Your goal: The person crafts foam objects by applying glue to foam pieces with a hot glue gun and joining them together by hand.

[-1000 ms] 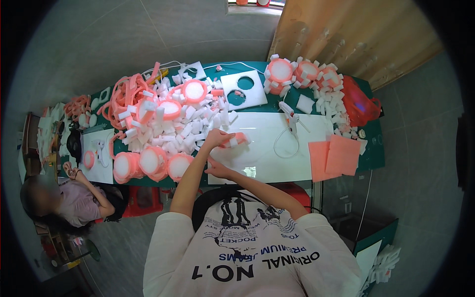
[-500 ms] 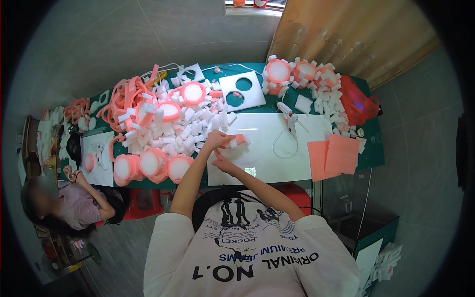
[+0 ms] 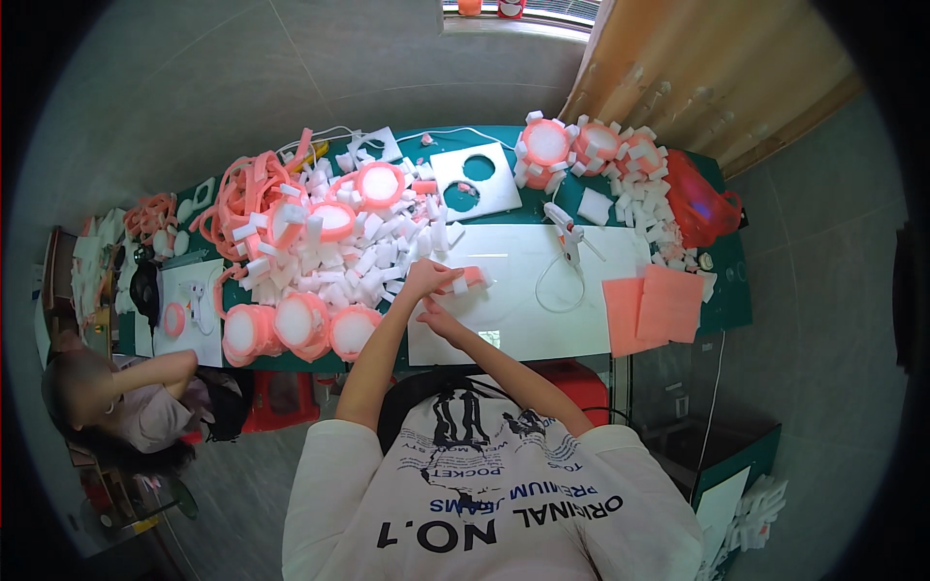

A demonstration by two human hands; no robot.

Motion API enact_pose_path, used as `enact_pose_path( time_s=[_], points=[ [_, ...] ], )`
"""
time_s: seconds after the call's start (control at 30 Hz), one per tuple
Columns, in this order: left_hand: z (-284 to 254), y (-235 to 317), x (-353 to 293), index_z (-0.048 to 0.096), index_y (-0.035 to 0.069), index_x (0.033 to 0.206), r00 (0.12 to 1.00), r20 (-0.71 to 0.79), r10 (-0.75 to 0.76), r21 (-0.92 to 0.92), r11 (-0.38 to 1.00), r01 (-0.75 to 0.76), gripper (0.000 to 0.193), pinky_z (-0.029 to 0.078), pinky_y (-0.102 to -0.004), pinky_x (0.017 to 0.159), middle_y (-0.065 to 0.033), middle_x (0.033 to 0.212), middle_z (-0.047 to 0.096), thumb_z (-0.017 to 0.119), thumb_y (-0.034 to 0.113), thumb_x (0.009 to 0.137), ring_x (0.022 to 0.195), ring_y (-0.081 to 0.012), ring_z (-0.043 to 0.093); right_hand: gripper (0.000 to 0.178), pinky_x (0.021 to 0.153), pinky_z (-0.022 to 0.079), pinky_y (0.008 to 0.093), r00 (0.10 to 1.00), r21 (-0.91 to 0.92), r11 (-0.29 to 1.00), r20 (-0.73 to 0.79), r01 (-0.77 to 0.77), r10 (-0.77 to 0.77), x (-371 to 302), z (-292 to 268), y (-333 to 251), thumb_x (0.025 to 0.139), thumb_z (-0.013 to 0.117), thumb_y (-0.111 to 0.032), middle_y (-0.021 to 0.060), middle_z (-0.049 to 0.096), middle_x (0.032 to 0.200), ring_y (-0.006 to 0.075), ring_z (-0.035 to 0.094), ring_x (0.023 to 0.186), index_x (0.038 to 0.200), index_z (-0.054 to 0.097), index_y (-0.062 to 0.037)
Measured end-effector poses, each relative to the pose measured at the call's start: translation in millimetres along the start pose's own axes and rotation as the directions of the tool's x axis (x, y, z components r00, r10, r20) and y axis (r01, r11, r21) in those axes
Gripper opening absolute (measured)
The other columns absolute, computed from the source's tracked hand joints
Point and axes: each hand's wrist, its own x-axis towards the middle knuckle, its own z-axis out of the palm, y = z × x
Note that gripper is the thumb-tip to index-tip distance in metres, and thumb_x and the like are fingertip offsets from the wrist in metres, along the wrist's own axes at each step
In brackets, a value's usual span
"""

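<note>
My left hand (image 3: 426, 280) is closed on one end of a small pink-and-white foam piece (image 3: 469, 280), low over the white board (image 3: 542, 334). Just below it, my right hand (image 3: 442, 322) is partly curled, its fingertips close to the left palm. Whatever those fingers may hold is too small to make out. To the left of both hands spreads a heap of white foam blocks (image 3: 363, 261). A white glue gun (image 3: 566, 232) with its cable looped lies on the board's far side.
Pink-rimmed white foam rounds (image 3: 301, 321) stand at the table's front left, with pink foam strips (image 3: 254, 189) behind. A white sheet with two holes (image 3: 499, 189) lies at the back. Pink foam squares (image 3: 670, 304) and a red bag (image 3: 702, 198) sit right. A co-worker (image 3: 145, 397) sits left.
My hands and the foam piece stay in nearly the same place. The co-worker has raised an arm toward their head, away from the table. The view has shifted slightly.
</note>
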Motion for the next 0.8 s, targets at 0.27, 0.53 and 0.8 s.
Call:
enact_pose_path(
  time_s=[0.27,0.53,0.8],
  points=[
    [-2.1,-13.1,26.2,0.064,-0.002,0.073,1.000,-0.021,0.003,0.007,1.000,-0.003,0.050,0.048,-0.0239,0.047,-0.0088,0.064,0.060,0.065,0.047,0.063,0.047,-0.0161,0.058,0.074,0.099,0.018,0.0291,0.999,-0.165,0.986,0.038,0.001,0.005,2.3,-1.5,5.8,0.074,0.048,-0.015,0.0106,0.008,0.139,0.0225,0.012,0.127,0.133,0.005,-0.0081],
    [-6.6,-2.2,34.5,0.061,-0.004,0.065,0.999,0.026,-0.040,-0.039,0.998,0.041,0.050,0.048,-0.0230,0.046,-0.0052,0.056,0.053,0.068,0.046,0.062,0.047,-0.0126,0.053,0.078,0.099,0.021,0.0300,0.987,-0.155,0.979,0.121,0.129,-0.110,0.0,7.8,19.3,0.071,0.053,-0.014,0.0157,0.016,0.136,0.0259,0.021,0.124,0.133,0.006,-0.0057],
    [-7.3,3.2,39.2,0.064,-0.003,0.070,0.998,0.060,0.025,0.087,0.996,-0.030,0.052,0.047,-0.0243,0.046,-0.0060,0.057,0.055,0.067,0.048,0.061,0.048,-0.0139,0.053,0.087,0.101,0.017,0.0296,0.962,-0.196,0.943,0.100,0.268,-0.253,16.9,10.6,10.5,0.068,0.055,-0.013,0.0226,0.007,0.136,0.0286,0.011,0.127,0.131,-0.003,0.0011]
  ],
)
